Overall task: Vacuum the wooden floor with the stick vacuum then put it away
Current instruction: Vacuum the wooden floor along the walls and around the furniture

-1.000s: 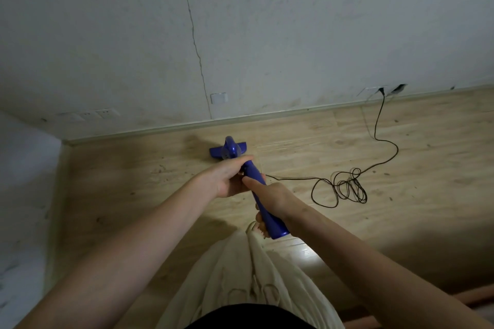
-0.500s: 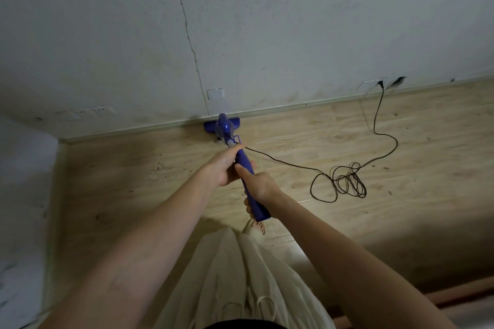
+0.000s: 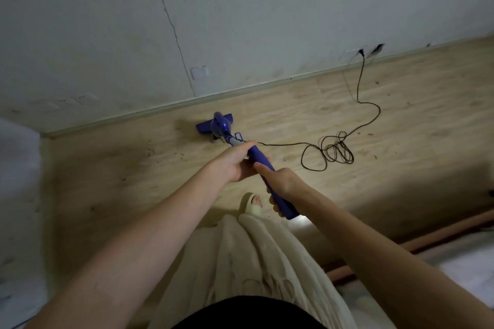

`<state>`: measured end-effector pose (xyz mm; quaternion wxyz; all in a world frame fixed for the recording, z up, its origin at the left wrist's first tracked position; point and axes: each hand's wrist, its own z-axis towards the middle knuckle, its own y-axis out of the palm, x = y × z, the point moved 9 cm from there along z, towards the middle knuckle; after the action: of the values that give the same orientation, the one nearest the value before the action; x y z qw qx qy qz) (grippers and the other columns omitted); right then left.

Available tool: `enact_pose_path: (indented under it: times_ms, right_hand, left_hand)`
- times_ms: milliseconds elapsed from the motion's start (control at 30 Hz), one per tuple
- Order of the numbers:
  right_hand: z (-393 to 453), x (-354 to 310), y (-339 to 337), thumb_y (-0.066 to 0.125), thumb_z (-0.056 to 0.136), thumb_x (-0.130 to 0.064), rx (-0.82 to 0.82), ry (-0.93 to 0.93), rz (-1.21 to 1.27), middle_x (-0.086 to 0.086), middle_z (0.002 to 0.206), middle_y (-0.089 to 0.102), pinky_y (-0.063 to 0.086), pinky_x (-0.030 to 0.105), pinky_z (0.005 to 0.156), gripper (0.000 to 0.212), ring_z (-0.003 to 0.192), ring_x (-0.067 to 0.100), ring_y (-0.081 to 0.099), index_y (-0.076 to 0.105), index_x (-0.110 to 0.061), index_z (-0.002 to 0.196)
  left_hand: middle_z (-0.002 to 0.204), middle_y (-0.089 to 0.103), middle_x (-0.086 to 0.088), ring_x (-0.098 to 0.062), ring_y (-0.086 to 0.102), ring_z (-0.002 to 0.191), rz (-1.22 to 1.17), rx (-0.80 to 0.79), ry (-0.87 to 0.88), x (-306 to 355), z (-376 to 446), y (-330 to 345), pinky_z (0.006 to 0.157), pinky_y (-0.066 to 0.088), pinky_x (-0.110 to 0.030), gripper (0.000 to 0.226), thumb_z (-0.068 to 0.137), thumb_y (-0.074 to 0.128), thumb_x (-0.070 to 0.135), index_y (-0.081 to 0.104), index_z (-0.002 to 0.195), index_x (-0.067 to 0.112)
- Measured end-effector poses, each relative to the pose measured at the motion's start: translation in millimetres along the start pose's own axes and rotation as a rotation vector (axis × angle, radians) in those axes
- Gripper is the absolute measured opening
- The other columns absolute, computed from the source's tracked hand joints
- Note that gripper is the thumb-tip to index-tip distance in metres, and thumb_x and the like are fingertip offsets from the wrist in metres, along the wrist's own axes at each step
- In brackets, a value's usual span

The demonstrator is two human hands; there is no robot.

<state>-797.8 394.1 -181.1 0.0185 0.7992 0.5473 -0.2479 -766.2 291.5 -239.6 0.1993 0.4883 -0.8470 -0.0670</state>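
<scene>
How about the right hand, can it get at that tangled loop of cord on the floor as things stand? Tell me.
Probably not yet. The right hand grips the vacuum handle, and the cord tangle lies down on the floor, apart from it. No obstacle lies between; letting go and bending down would likely do it.

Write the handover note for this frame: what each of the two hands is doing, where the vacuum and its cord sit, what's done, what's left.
Left hand: grips the blue stick vacuum high on its handle.
Right hand: grips the handle lower, near its end.
Vacuum head: flat on the wooden floor, a little short of the baseboard.
Cord: runs from the vacuum into a loose tangle on the floor, then up to the wall socket; plugged in.
Done: how much has been covered cannot be told; specks show left of the head.
Left: finish the floor, unplug, put the vacuum away.
</scene>
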Motion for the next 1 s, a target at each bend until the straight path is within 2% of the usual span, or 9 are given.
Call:
enact_pose_path:
  times_ms: [133, 233, 333, 400, 467, 567, 733, 867, 1000]
  right_hand:
    - [-16, 9, 0, 0.048, 0.096, -0.053, 0.007, -0.014, 0.038, 0.008, 0.066, 0.052, 0.039, 0.02, 0.038, 0.049, 0.044, 0.016, 0.047, 0.05, -0.005, 0.089]
    - [-17, 8, 7, 0.048, 0.096, -0.053, 0.017, -0.039, 0.103, 0.009, 0.067, 0.052, 0.038, 0.02, 0.037, 0.048, 0.043, 0.016, 0.047, 0.049, -0.006, 0.087]
    - [-10, 3, 13, 0.048, 0.095, -0.054, -0.009, -0.075, 0.113, 0.008, 0.065, 0.053, 0.039, 0.019, 0.038, 0.049, 0.044, 0.016, 0.049, 0.05, -0.007, 0.083]
    - [-5, 4, 12, 0.048, 0.095, -0.055, -0.002, -0.081, 0.096, 0.008, 0.065, 0.053, 0.04, 0.019, 0.039, 0.049, 0.044, 0.016, 0.049, 0.05, -0.008, 0.081]
    - [5, 4, 11, 0.048, 0.094, -0.055, -0.013, -0.093, 0.08, 0.008, 0.065, 0.053, 0.04, 0.02, 0.039, 0.049, 0.044, 0.016, 0.049, 0.051, -0.008, 0.082]
    - [17, -3, 10, 0.047, 0.095, -0.056, -0.014, -0.102, 0.047, 0.008, 0.063, 0.053, 0.04, 0.021, 0.041, 0.051, 0.044, 0.017, 0.049, 0.05, -0.008, 0.079]
    - [34, -19, 13, 0.046, 0.095, -0.058, 0.014, -0.089, 0.014, 0.01, 0.065, 0.054, 0.041, 0.024, 0.043, 0.053, 0.047, 0.02, 0.05, 0.049, -0.007, 0.078]
    - [46, -38, 26, 0.046, 0.095, -0.058, 0.049, -0.074, 0.018, 0.01, 0.065, 0.054, 0.042, 0.025, 0.044, 0.053, 0.047, 0.02, 0.05, 0.047, -0.007, 0.077]
    - [54, -57, 52, 0.045, 0.095, -0.058, 0.034, -0.044, 0.073, 0.008, 0.065, 0.054, 0.043, 0.024, 0.044, 0.052, 0.047, 0.018, 0.05, 0.048, -0.007, 0.086]
  left_hand:
    - [0.082, 0.063, -0.019, -0.025, 0.065, 0.069, 0.041, 0.006, -0.01, -12, -12, 5, 0.062, 0.055, -0.036, 0.028, 0.094, 0.061, 0.023, 0.049, 0.102, 0.0]
    - [0.064, 0.067, -0.016, -0.023, 0.064, 0.066, 0.078, 0.021, 0.001, -13, -16, -1, 0.065, 0.055, -0.033, 0.026, 0.093, 0.061, 0.024, 0.05, 0.091, 0.001]
    - [0.066, 0.069, -0.016, -0.022, 0.065, 0.066, 0.079, 0.061, 0.044, -7, -14, -5, 0.062, 0.057, -0.032, 0.028, 0.092, 0.063, 0.027, 0.052, 0.094, 0.001]
    - [0.076, 0.067, -0.017, -0.021, 0.064, 0.065, 0.059, 0.097, 0.059, -8, -11, -8, 0.053, 0.056, -0.029, 0.03, 0.093, 0.061, 0.029, 0.051, 0.099, 0.001]
    - [0.083, 0.064, -0.017, -0.022, 0.063, 0.065, 0.067, 0.093, 0.072, -6, -4, -6, 0.05, 0.055, -0.029, 0.032, 0.093, 0.06, 0.031, 0.051, 0.103, 0.002]
    - [0.082, 0.061, -0.017, -0.023, 0.063, 0.067, 0.032, 0.101, 0.085, 0, 6, -6, 0.057, 0.054, -0.032, 0.032, 0.094, 0.059, 0.032, 0.052, 0.095, 0.001]
    - [0.081, 0.061, -0.017, -0.023, 0.063, 0.064, 0.051, 0.078, 0.08, 23, 15, -12, 0.053, 0.054, -0.032, 0.034, 0.093, 0.06, 0.032, 0.049, 0.103, 0.001]
    - [0.08, 0.059, -0.015, -0.022, 0.061, 0.062, 0.084, 0.089, 0.073, 44, 23, -26, 0.043, 0.053, -0.028, 0.035, 0.095, 0.057, 0.033, 0.047, 0.108, 0.002]
    - [0.081, 0.059, -0.014, -0.023, 0.062, 0.064, 0.149, 0.063, 0.032, 66, 27, -50, 0.043, 0.054, -0.026, 0.033, 0.095, 0.057, 0.032, 0.05, 0.104, 0.001]
